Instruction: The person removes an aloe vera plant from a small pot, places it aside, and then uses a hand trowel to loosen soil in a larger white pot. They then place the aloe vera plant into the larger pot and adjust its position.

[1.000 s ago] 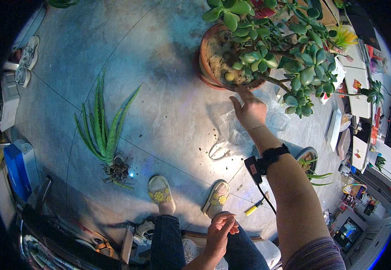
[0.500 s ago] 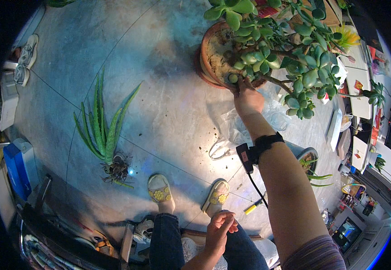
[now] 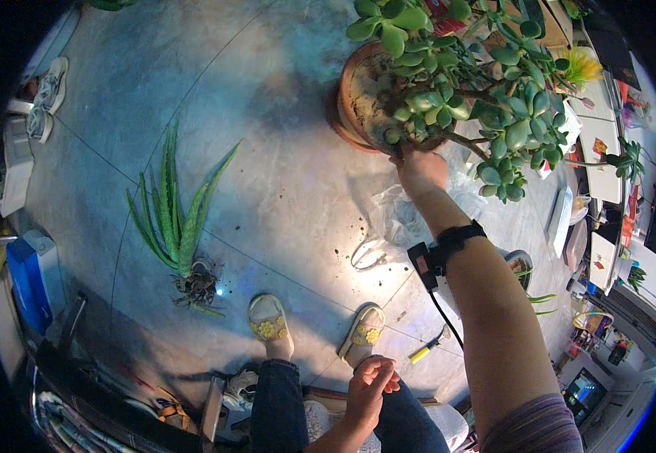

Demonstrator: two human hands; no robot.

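My right hand [image 3: 421, 170] reaches to the near rim of a terracotta pot [image 3: 350, 98] holding soil and a leafy jade plant [image 3: 517, 113]; its fingertips are hidden, beside a small round greenish object [image 3: 392, 137] on the soil. My left hand [image 3: 373, 389] is raised over my right leg, fingers curled against the thumb; I cannot see what, if anything, is inside. An uprooted aloe [image 3: 184, 234] lies on the floor at left, roots toward me.
A clear plastic bag [image 3: 388, 211], a yellow-handled tool [image 3: 426, 349] and a potted plant [image 3: 520, 268] are on the floor at right. Sneakers [image 3: 44, 98] and a blue-and-white box [image 3: 35, 279] line the left. A cluttered white cabinet [image 3: 596, 166] stands at right.
My right hand has moved forward and up onto the pot's near rim, its fingers now tucked out of sight. My left hand has stayed about where it was.
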